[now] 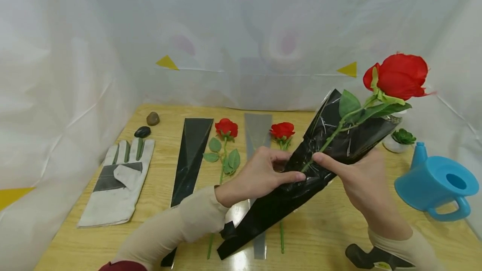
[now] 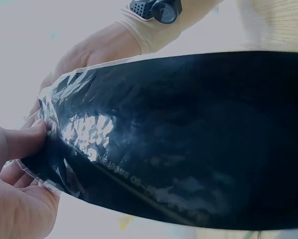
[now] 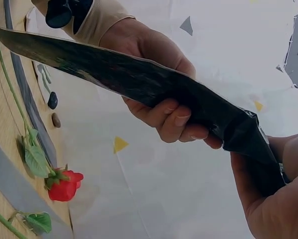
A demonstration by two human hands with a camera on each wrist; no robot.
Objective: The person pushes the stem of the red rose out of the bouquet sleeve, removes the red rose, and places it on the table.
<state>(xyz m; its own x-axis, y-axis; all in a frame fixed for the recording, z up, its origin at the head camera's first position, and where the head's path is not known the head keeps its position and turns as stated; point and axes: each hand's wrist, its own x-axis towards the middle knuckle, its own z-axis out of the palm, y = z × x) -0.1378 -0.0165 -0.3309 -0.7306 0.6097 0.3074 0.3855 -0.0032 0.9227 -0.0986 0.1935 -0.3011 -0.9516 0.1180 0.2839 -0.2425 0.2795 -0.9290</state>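
A large red rose (image 1: 401, 76) with a green stem and leaves leans out of a black plastic flower sleeve (image 1: 263, 216), which is held at a slant over the table. My left hand (image 1: 260, 175) grips the sleeve around its middle, thumb on top near the lower visible stem. On the other side, my right hand (image 1: 361, 179) holds the sleeve's upper part, with its thumb tip close by the stem. In the left wrist view, the sleeve (image 2: 179, 134) shows glossy and crinkled between both hands. Left fingers (image 3: 176, 119) curl under it in the right wrist view.
Two smaller roses (image 1: 226, 128) (image 1: 282, 131) lie beside a black sleeve (image 1: 192, 149) and a grey sleeve (image 1: 258, 129). At left are a work glove (image 1: 113, 195) and two stones (image 1: 152, 118). A blue watering can (image 1: 421, 183) and potted succulent (image 1: 403, 137) stand at right.
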